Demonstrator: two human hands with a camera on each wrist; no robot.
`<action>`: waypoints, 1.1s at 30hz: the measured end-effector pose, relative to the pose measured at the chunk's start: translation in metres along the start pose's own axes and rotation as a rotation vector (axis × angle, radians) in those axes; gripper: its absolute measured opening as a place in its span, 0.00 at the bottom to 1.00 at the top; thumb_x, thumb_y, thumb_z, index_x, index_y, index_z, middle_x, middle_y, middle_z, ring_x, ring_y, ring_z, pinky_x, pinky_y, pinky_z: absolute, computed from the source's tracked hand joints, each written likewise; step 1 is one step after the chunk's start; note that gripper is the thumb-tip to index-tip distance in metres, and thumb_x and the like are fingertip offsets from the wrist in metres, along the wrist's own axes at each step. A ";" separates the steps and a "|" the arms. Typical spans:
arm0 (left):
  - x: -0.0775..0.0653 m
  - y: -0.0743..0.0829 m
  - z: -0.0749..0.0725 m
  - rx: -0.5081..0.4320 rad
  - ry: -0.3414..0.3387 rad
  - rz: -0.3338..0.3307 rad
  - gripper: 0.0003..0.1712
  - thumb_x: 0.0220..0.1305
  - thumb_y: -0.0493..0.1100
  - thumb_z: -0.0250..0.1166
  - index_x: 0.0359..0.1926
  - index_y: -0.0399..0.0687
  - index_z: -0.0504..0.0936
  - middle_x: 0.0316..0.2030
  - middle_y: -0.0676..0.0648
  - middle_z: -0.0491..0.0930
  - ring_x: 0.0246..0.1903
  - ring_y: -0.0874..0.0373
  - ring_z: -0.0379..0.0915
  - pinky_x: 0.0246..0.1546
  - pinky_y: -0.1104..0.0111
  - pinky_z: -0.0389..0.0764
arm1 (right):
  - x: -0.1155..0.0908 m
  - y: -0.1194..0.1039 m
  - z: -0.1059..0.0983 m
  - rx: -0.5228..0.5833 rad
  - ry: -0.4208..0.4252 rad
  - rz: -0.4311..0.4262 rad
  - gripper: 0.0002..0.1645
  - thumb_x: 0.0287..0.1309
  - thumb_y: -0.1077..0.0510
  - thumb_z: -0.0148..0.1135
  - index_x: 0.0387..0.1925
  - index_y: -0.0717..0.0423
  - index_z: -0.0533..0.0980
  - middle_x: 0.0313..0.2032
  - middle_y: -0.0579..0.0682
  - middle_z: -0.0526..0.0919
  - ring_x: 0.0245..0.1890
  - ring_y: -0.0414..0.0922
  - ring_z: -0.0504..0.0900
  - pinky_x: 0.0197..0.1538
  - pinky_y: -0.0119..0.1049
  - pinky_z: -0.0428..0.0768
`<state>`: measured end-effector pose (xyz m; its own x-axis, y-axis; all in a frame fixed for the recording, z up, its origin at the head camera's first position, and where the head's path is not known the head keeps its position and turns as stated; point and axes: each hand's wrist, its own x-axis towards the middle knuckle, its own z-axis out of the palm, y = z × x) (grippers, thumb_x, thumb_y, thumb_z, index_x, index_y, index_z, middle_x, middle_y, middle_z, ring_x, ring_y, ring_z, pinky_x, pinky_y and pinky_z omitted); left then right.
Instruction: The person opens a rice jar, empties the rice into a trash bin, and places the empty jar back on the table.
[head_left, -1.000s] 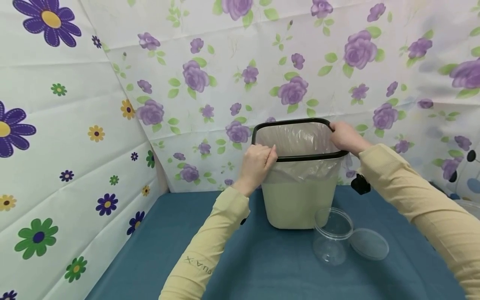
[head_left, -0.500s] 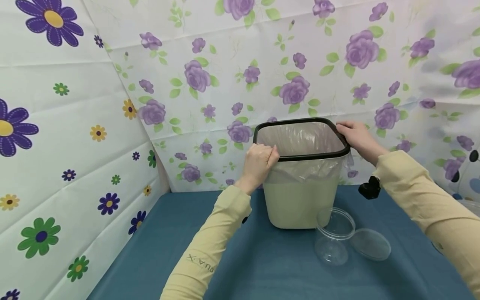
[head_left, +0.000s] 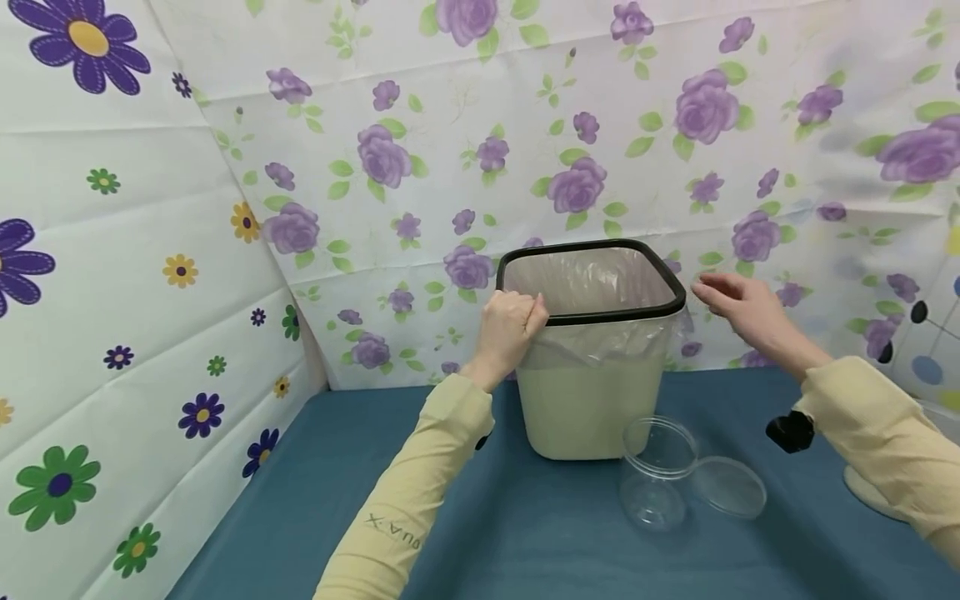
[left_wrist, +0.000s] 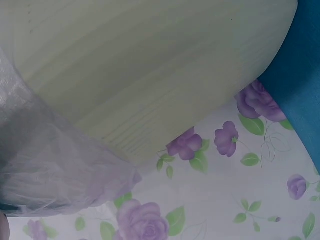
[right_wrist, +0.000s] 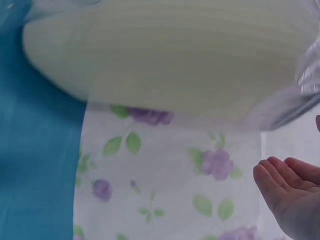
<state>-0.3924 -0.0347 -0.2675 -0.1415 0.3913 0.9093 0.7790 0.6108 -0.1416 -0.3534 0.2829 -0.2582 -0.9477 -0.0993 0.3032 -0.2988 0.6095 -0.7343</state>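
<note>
A cream trash can (head_left: pixel 592 408) with a black rim (head_left: pixel 615 317) stands upright at the back of the table. A clear plastic liner (head_left: pixel 600 279) lines it and hangs over the outside below the rim. My left hand (head_left: pixel 504 333) grips the rim at its front left corner. To the right of the can, my right hand (head_left: pixel 753 317) is held in the air, apart from the rim, with nothing in it. In the right wrist view the fingers (right_wrist: pixel 285 175) of that hand are extended beside the can.
In front of the can stands a clear plastic jar (head_left: pixel 656 475), without a lid on it. A clear round lid (head_left: pixel 729 487) lies next to it on the blue tablecloth (head_left: pixel 540 533). Flowered cloth (head_left: pixel 420 208) hangs behind. A pale round-edged object (head_left: pixel 870 492) shows under the right sleeve.
My right hand has let go of the rim's right side and moved right, away from the can. My left hand keeps its grip at the front left corner.
</note>
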 end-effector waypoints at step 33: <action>-0.005 -0.008 -0.012 -0.014 0.018 -0.022 0.24 0.61 0.39 0.44 0.07 0.48 0.58 0.08 0.51 0.60 0.12 0.56 0.59 0.20 0.66 0.63 | -0.049 0.255 -0.072 -0.368 0.261 0.095 0.55 0.57 0.37 0.52 0.67 0.66 0.37 0.61 0.75 0.43 0.58 0.71 0.43 0.54 0.65 0.41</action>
<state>-0.3905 -0.0494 -0.2666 -0.1474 0.3653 0.9192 0.7843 0.6094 -0.1164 -0.3754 0.5001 -0.4161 -0.8949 0.1436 0.4224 -0.1075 0.8495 -0.5165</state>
